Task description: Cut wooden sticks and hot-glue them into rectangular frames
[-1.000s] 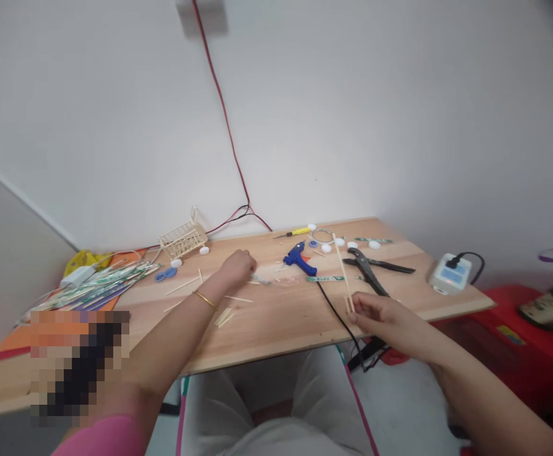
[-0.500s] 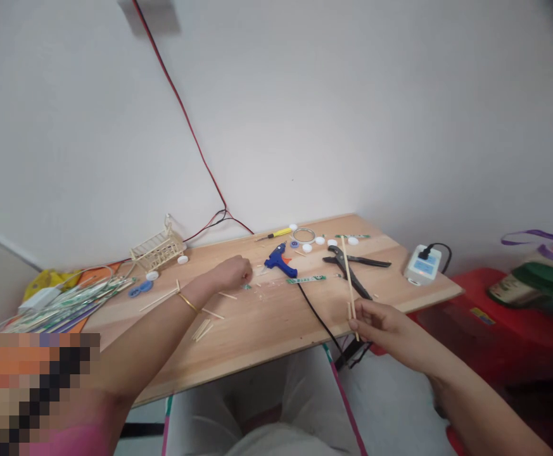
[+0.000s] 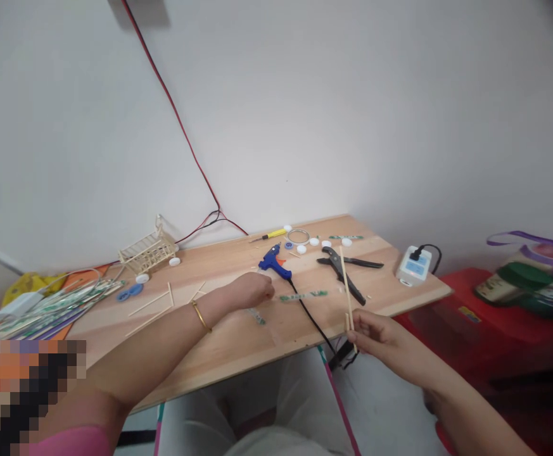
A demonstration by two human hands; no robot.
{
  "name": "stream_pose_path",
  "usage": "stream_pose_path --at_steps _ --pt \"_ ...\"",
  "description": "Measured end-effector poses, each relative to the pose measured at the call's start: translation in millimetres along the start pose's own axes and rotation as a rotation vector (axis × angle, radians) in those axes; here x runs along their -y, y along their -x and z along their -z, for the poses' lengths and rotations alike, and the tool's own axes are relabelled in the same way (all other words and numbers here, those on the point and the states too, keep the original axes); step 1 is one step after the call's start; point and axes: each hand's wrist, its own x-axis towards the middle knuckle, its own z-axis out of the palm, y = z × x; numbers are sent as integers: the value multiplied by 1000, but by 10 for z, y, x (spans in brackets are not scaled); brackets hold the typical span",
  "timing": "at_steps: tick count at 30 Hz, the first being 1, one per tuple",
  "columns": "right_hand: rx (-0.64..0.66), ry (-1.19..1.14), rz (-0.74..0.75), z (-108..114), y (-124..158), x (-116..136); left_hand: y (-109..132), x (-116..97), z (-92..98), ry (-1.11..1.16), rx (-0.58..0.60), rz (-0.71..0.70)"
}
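Observation:
My right hand (image 3: 371, 332) pinches a long, thin wooden stick (image 3: 345, 278), held nearly upright at the front edge of the table, with a shorter stick piece beside it. My left hand (image 3: 252, 290) is low over the tabletop with its fingers curled; what they may hold is hidden. Just beyond it lies a blue glue gun (image 3: 276, 261) with an orange trigger. A green and white wrapper strip (image 3: 303, 296) lies to its right, and a small wrapper scrap (image 3: 257, 316) is below it. Black-handled pliers (image 3: 343, 272) rest open behind the right hand's stick.
A small stick-built frame (image 3: 149, 253) stands at the back left. Packaged sticks (image 3: 57, 310) are piled at the left, with loose sticks (image 3: 150, 301) nearer. White bottle caps (image 3: 301, 249), a tape ring (image 3: 298, 236), a yellow-handled tool (image 3: 274, 234) and a power adapter (image 3: 413, 265) lie along the back and right.
My left hand has moved right and nearer the front edge, and small scraps there have shifted. The wrapper strip has moved slightly. My right hand still holds the sticks.

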Motion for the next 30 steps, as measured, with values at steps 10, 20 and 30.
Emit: stream_pose_path --at_steps 10,20,30 --pt "-14 15 -11 -8 40 -29 342 -190 139 -99 145 -48" --pt "-20 13 -8 -8 65 54 -77 -157 558 -86 -153 124" --pt "10 -139 -3 -94 119 159 -1571 181 769 -115 -181 212"
